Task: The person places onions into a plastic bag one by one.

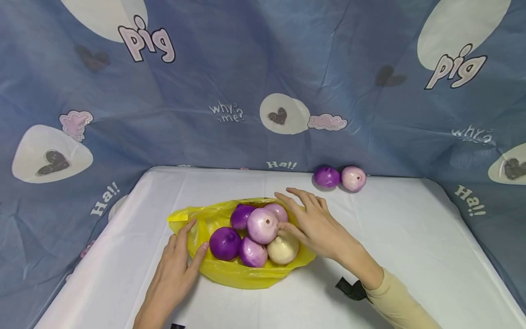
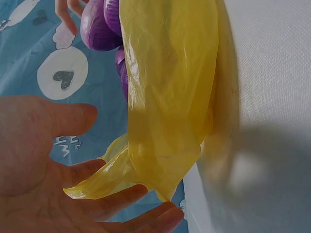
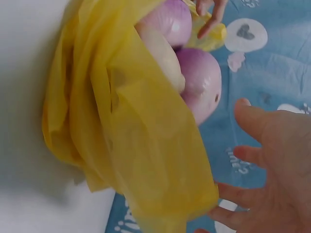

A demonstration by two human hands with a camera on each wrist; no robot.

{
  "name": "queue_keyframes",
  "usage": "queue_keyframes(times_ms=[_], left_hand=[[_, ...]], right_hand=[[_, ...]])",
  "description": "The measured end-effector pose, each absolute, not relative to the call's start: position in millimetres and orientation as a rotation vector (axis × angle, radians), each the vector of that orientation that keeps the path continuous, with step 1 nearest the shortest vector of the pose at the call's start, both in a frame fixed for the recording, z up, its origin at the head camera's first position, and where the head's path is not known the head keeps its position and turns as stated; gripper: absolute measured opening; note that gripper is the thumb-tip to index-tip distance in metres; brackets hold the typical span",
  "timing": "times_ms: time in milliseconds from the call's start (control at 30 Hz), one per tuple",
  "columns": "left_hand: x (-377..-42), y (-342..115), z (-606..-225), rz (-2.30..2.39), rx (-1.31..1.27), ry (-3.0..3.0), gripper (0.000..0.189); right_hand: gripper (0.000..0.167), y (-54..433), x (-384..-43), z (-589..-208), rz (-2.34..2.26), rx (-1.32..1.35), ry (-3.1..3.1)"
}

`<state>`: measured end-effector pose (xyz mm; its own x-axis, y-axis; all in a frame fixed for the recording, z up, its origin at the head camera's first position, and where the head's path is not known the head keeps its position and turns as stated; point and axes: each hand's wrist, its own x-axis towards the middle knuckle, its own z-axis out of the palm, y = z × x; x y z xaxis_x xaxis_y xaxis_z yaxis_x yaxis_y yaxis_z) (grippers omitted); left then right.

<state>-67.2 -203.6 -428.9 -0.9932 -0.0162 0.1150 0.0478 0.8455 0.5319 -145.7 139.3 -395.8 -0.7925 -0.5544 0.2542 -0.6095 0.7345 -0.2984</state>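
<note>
A yellow plastic bag (image 1: pixel 234 276) lies on the table with its mouth spread wide, full of several onions. Dark purple onions (image 1: pixel 224 243) are at its left and back, a pale purple onion (image 1: pixel 263 225) tops the pile, and a cream onion (image 1: pixel 283 249) sits at the right. My left hand (image 1: pixel 172 269) is at the bag's left end, fingers spread along the rim; in the left wrist view its fingers touch a loose flap of yellow plastic (image 2: pixel 104 179). My right hand (image 1: pixel 318 224) reaches over the right rim, fingers extended, thumb beside the pale top onion.
Behind the bag, a purple onion (image 1: pixel 326 177) and a pinkish onion (image 1: pixel 354 178) sit side by side at the table's back edge. A white cloth covers the table (image 1: pixel 411 237). A blue printed curtain (image 1: pixel 230 68) hangs behind. A black strap (image 1: pixel 352 289) shows by my right forearm.
</note>
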Motion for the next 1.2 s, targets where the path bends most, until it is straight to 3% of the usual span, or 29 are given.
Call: queue_keyframes(times_ms=[500,1200], left_hand=[[-66.2,-204.8,-430.1,-0.834,-0.034,-2.893,0.068],[-66.8,-204.3,-429.4,-0.838,-0.012,-2.915,0.068]], right_hand=[[0.057,169.4,-182.4,-408.9,0.612,0.676,-2.746],[0.064,201.7,-230.8,-446.7,0.492,0.418,-2.761]])
